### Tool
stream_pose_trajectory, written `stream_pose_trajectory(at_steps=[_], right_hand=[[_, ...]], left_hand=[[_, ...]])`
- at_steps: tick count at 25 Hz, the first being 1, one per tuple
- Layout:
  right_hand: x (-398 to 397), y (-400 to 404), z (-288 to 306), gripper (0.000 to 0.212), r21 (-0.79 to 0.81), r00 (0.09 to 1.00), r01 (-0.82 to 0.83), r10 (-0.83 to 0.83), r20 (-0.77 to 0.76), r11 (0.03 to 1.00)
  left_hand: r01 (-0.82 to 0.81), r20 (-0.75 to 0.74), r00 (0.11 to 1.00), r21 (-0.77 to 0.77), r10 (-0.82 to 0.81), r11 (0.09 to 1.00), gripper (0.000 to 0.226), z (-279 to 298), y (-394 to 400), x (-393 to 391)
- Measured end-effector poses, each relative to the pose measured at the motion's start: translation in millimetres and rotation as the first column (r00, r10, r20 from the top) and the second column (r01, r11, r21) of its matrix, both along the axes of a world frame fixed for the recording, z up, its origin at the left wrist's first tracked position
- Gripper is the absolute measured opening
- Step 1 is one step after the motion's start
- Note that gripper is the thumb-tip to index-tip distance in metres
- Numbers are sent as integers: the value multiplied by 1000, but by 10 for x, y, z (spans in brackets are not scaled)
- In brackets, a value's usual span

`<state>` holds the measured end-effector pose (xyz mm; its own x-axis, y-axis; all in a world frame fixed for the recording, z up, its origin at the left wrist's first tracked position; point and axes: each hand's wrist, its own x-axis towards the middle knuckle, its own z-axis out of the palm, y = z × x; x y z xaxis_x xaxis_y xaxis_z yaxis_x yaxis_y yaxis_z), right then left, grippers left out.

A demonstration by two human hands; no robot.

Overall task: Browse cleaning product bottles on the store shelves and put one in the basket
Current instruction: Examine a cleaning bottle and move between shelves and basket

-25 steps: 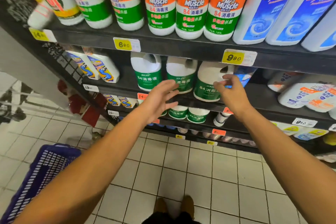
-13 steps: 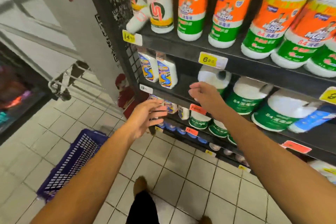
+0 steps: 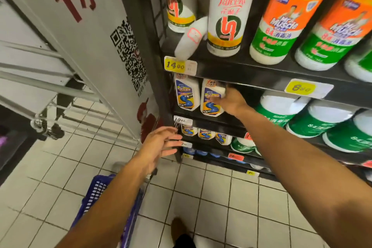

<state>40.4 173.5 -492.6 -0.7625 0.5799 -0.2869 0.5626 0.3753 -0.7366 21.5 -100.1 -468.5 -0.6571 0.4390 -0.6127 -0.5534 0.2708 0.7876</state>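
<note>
Right hand (image 3: 231, 101) has its fingers on the side of the drain-cleaner bottle (image 3: 212, 97), mid-frame on the second shelf (image 3: 261, 84); whether they curl round cannot be told. Left hand (image 3: 161, 144) hangs spread, holding nothing. Wrapping the bottle's body fully before lifting toward the basket (image 3: 94, 193), lower left, would serve best.

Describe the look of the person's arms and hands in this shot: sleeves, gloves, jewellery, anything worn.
Both forearms are bare as far as the frame shows, with no sleeve cuff in view. The left hand and the right hand wear no gloves, and no watch, bracelet or ring shows on either. The upper arms lie outside the picture, so a short sleeve higher up cannot be ruled out.
</note>
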Motion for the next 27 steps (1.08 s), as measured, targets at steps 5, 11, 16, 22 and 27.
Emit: stream_pose_trajectory(at_steps=[5, 11, 16, 22, 27], right_hand=[[169, -71, 65, 46, 37, 998, 43, -41, -46, 998], [656, -155, 195, 45, -211, 997, 33, -46, -57, 977], [1139, -368, 468, 33, -344, 996, -73, 54, -66, 936], [1571, -504, 1084, 33, -390, 963, -188, 90, -255, 901], [1914, -457, 1534, 39, -315, 919, -216, 84, -385, 924]], left_hand=[[55, 10, 998, 43, -55, 998, 17, 49, 80, -119], [117, -36, 993, 9, -117, 993, 12, 24, 242, -8], [266, -98, 958, -32, -268, 963, 50, 53, 305, 303], [484, -133, 875, 191, -466, 854, 60, 429, 293, 784], [408, -279, 901, 293, -331, 864, 43, 848, 365, 1187]])
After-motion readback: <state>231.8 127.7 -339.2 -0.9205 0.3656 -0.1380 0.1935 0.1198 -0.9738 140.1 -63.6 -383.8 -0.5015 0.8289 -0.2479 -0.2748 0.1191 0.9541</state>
